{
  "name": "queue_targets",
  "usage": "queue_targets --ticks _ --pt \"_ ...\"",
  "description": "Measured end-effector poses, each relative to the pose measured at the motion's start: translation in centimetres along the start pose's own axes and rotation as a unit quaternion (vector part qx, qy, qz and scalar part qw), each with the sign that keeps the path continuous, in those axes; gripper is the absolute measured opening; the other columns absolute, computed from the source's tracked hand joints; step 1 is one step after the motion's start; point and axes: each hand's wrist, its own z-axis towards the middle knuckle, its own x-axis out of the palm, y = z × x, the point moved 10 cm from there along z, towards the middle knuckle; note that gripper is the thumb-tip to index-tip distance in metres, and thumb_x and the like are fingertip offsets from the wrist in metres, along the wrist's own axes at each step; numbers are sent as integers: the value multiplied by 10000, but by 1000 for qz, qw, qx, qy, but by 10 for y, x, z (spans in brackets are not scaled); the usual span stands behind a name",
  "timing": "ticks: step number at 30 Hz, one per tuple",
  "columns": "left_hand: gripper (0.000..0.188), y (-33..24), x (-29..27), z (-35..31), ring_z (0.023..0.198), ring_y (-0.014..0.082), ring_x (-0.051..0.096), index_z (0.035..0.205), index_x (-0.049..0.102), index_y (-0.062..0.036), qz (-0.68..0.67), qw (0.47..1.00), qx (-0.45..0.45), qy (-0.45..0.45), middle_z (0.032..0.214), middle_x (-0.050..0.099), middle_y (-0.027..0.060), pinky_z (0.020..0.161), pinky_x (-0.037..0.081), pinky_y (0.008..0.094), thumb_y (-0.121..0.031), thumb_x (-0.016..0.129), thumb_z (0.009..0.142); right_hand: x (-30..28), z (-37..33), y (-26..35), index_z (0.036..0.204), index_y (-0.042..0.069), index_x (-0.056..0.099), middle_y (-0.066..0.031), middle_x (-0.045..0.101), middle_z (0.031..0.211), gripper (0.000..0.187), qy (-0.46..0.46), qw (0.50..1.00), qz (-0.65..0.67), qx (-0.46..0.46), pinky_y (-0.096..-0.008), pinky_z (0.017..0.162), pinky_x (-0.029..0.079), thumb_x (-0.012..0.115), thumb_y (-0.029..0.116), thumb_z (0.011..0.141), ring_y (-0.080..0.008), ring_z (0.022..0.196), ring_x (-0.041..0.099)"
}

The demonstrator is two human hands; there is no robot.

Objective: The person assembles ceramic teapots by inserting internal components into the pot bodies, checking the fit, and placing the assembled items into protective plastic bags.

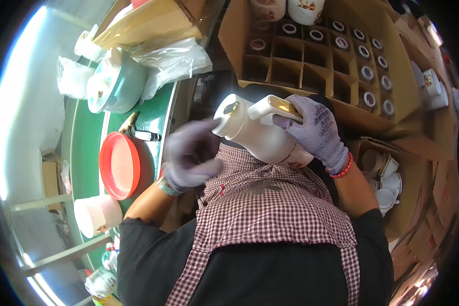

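A white vacuum jug (260, 130) with gold trim on its lid and handle lies tilted over my lap, its spout toward the left. My right hand (319, 130), in a grey-purple knit glove, is closed around the jug near its handle. Just left of the spout is my left hand (194, 155), gloved the same way. Motion smears its fingers, so whether it touches the jug does not show. A checked apron (275, 214) lies behind the jug.
Ahead, a divided carton (303, 53) has several ring-topped items in its cells and white jugs on its far side. On the green bench (155, 109) at left are a red round tray (120, 166), a pale blue bucket (120, 84) and plastic bags. White parts fill a carton (387, 181) at right.
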Motion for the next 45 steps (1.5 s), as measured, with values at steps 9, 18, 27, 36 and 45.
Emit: queue_targets --ticks 9,18,27,36,45 --pt "994 32 8 50 1268 375 557 1500 470 -44 199 964 -42 172 1436 491 193 1099 456 433 -173 933 630 4 -6 2 1146 56 701 -124 730 996 512 4 999 30 -27 -390 810 577 775 467 849 -295 904 720" --pt "806 103 17 16 886 374 627 1175 609 27 114 950 -278 78 982 649 202 815 518 400 -729 603 896 12 -19 11 1066 82 715 -101 714 924 446 -21 998 -22 -58 -382 768 576 784 458 835 -272 858 714" --pt "318 79 17 -67 1212 371 595 1091 780 -134 507 832 -57 216 1359 588 168 990 524 523 -237 807 791 -2 -12 -3 1009 105 692 -66 687 851 432 -51 996 28 -60 -360 717 568 772 494 840 -217 773 699" --pt "516 132 34 -12 1139 190 616 1421 532 -40 -400 803 -366 -245 1317 603 118 1008 519 369 -215 698 964 21 -40 70 907 81 693 -91 684 800 529 6 979 -138 -150 -375 671 541 847 554 726 -260 725 687" --pt "700 -77 67 18 1330 496 504 1349 571 -67 143 945 286 -68 1514 418 289 1096 429 595 -181 859 721 6 40 45 851 98 725 -92 684 741 595 269 938 -17 -217 -378 655 533 852 648 663 -241 712 707"
